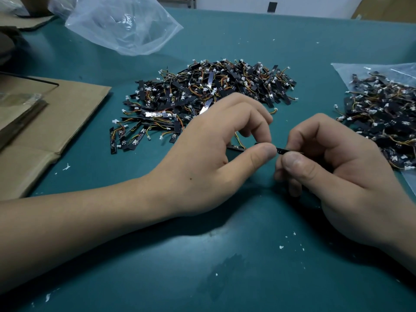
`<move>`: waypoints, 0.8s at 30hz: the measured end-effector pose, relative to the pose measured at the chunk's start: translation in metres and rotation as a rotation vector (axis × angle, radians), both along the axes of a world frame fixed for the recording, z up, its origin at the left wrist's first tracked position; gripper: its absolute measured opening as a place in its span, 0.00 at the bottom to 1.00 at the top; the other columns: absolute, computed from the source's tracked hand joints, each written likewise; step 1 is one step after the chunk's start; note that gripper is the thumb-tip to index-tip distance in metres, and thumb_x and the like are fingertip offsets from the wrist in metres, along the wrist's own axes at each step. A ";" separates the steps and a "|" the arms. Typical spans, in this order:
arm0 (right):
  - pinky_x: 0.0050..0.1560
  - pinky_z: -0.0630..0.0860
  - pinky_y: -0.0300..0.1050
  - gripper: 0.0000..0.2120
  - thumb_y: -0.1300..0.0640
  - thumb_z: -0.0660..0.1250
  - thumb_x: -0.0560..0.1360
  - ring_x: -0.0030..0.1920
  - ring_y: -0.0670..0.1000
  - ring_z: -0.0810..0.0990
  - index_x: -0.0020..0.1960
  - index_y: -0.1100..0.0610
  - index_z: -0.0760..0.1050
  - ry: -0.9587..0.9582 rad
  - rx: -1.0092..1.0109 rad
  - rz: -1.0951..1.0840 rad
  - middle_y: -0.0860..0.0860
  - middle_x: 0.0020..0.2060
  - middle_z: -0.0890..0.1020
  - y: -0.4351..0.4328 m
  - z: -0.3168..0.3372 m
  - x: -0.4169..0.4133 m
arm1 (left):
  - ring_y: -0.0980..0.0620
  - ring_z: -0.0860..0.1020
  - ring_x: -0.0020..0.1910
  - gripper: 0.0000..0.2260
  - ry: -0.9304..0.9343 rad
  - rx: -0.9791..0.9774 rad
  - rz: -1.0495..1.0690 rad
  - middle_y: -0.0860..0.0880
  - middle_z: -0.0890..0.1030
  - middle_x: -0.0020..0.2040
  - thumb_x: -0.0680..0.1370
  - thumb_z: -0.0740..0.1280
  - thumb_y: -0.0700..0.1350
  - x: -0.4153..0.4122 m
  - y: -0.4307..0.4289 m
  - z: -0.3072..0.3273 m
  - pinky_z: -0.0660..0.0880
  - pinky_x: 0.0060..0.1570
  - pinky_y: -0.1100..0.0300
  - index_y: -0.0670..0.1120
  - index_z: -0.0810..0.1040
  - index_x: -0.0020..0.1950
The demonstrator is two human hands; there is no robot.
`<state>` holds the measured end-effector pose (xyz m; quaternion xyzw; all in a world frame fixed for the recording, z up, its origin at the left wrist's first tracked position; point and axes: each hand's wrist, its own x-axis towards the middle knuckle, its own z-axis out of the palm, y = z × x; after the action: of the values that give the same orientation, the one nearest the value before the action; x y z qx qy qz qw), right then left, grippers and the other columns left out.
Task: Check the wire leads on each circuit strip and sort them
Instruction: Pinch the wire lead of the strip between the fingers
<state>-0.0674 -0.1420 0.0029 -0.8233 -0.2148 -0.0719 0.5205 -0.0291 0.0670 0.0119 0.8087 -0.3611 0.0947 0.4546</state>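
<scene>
Head view, circuit strip [284, 150] lying left-right

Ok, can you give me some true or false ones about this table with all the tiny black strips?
1. The left hand and the right hand both pinch one black strip. True.
2. The table is red. False: it is teal.
3. A big pile of strips lies beyond the hands. True.
4. The right pile lies on cardboard. False: it lies on clear plastic; the cardboard is at the left.
</scene>
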 end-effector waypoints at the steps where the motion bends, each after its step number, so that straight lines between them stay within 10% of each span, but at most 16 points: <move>1: 0.33 0.77 0.42 0.04 0.50 0.65 0.78 0.30 0.51 0.80 0.48 0.49 0.73 0.002 0.000 0.000 0.51 0.37 0.84 0.000 0.000 0.000 | 0.54 0.77 0.56 0.03 0.002 0.007 -0.007 0.48 0.80 0.56 0.80 0.71 0.39 0.000 0.000 0.000 0.68 0.54 0.68 0.44 0.78 0.48; 24: 0.33 0.76 0.38 0.03 0.50 0.65 0.79 0.30 0.51 0.80 0.49 0.48 0.72 0.005 -0.004 0.000 0.50 0.37 0.85 0.000 -0.001 0.001 | 0.59 0.73 0.67 0.03 0.034 0.046 0.011 0.49 0.75 0.67 0.82 0.67 0.42 0.001 -0.001 -0.001 0.66 0.60 0.69 0.47 0.76 0.49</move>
<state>-0.0669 -0.1423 0.0017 -0.8245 -0.2138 -0.0693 0.5193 -0.0280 0.0662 0.0111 0.8224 -0.3511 0.0751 0.4412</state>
